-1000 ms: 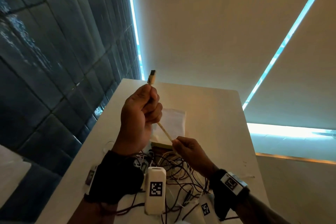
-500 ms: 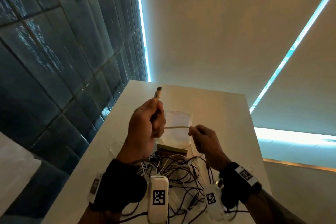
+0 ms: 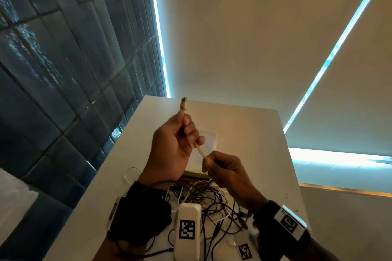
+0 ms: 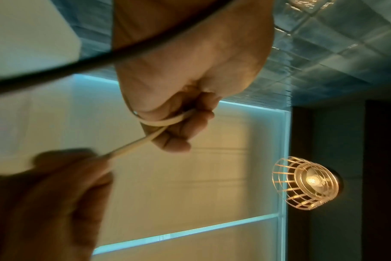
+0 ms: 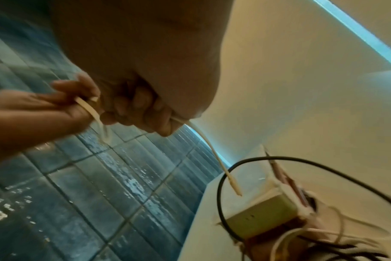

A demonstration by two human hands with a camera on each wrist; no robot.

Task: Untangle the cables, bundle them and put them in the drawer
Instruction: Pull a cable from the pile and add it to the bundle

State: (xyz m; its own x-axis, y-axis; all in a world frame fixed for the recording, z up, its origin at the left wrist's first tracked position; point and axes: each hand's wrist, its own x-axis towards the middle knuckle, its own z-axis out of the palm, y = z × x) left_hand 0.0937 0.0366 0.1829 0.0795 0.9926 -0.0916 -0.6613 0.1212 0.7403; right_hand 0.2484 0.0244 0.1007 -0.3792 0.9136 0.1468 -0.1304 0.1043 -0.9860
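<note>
My left hand (image 3: 180,140) is raised above the white table (image 3: 250,133) and grips a cream cable (image 3: 199,150), whose plug end (image 3: 183,104) sticks up past the fingers. In the left wrist view the cream cable (image 4: 159,123) loops around the curled left fingers. My right hand (image 3: 220,165) pinches the same cable just below and to the right. In the right wrist view the cable's free end (image 5: 232,185) hangs down from the right fist. A tangle of black and white cables (image 3: 210,201) lies on the table beneath both hands.
A white pouch on a small box (image 3: 207,142) sits on the table behind the hands. In the right wrist view the greenish box (image 5: 263,219) stands beside a black cable loop (image 5: 221,194). Dark blue tiles (image 3: 63,70) cover the wall on the left. A caged lamp (image 4: 306,183) glows overhead.
The right hand has moved from level with the left hand to lower and closer, so the cable stretch between them now slants down and is shorter. The left hand keeps its grip.
</note>
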